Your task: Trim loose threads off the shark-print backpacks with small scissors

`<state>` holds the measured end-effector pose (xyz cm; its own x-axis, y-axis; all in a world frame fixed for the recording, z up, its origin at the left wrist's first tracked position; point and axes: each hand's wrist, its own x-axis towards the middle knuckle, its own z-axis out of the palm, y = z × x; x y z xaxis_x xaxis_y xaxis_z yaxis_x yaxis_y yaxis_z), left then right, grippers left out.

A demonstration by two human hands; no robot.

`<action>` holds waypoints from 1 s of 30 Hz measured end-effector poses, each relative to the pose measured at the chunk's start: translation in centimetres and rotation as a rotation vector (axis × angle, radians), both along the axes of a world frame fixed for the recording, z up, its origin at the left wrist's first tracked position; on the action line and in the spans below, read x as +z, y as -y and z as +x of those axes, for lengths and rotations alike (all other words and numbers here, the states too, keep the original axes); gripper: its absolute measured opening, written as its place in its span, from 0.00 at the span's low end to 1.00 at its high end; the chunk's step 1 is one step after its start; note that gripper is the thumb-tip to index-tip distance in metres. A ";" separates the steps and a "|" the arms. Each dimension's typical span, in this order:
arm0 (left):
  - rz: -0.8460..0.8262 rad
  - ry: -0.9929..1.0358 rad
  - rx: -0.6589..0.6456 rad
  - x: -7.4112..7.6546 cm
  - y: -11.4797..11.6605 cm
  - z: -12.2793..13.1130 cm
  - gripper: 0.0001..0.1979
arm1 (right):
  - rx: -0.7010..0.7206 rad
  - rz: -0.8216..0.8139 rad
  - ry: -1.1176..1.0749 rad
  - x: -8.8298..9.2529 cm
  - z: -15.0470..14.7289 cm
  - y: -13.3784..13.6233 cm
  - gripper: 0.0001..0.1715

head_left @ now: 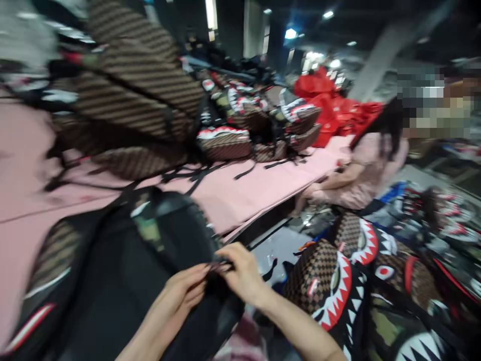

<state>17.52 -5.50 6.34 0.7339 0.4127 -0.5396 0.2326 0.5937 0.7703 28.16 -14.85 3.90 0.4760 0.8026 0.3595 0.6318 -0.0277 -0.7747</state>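
Note:
A black backpack (124, 281) with brown checked and camouflage parts lies on the pink-covered table in front of me. My left hand (184, 291) is closed, its thumb and fingers pinching a dark strap (217, 267) at the backpack's right edge. Close beside it, my right hand (242, 271) grips the same strap, fingers curled round it. Motion blur hides the strap's finer detail. A loose black strap end (271, 271) sticks out to the right of my right hand.
Brown checked backpacks (139, 100) are heaped on the pink table (240, 190), with red bags (326, 105) farther back. At right lies a pile of shark-mouth backpacks (323, 281). Another person (372, 160) in pink sits along the table's far right side.

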 end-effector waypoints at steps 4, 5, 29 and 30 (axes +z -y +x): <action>-0.515 0.011 0.080 0.2 -0.3 -0.1 0.13 | 0.035 -0.080 -0.478 -0.4 0.5 0.5 0.10; -0.570 0.008 0.097 0.2 -0.5 0.0 0.14 | 0.031 -0.102 -0.542 -0.4 0.7 0.4 0.10; -0.825 -0.011 0.250 1.8 -0.7 0.9 0.17 | -0.209 0.079 0.468 -1.0 2.0 4.6 0.12; -0.826 -0.015 0.252 1.9 -0.7 0.9 0.17 | -0.203 0.088 0.473 -0.9 2.0 4.6 0.11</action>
